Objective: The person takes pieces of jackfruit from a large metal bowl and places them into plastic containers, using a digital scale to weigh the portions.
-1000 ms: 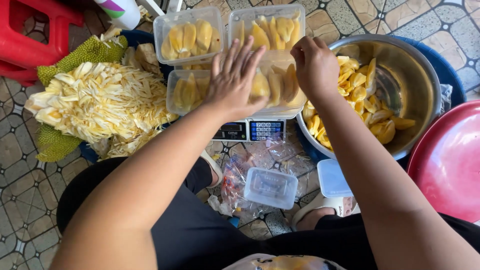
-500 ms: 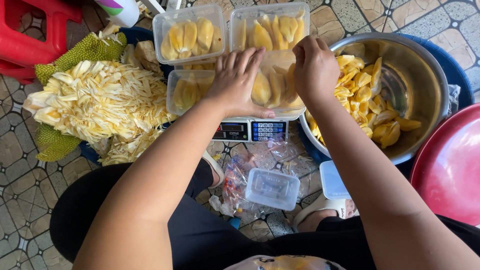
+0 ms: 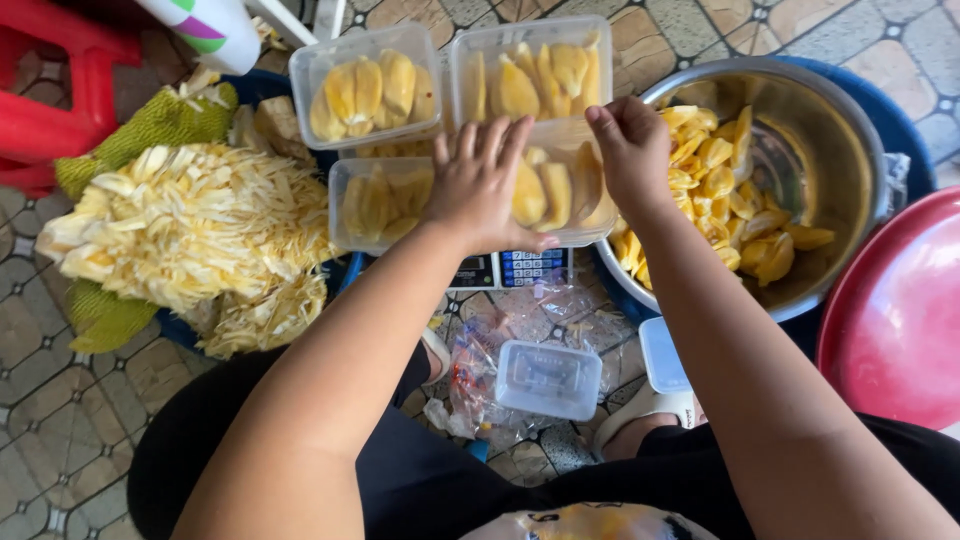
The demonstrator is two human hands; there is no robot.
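Hands (image 3: pixel 480 190) on four fruit-filled tubs (image 3: pixel 365 72).

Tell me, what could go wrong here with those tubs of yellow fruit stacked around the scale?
1. The clear tub under both hands sits on a small scale and overhangs it; pressing unevenly with the left hand could tip it and spill the fruit.
2. The right hand is at the tub's edge beside the steel bowl; a slip might knock fruit pieces out onto the tiled floor.
3. The neighbouring tubs have no lids, so a jolt could scatter their contents.
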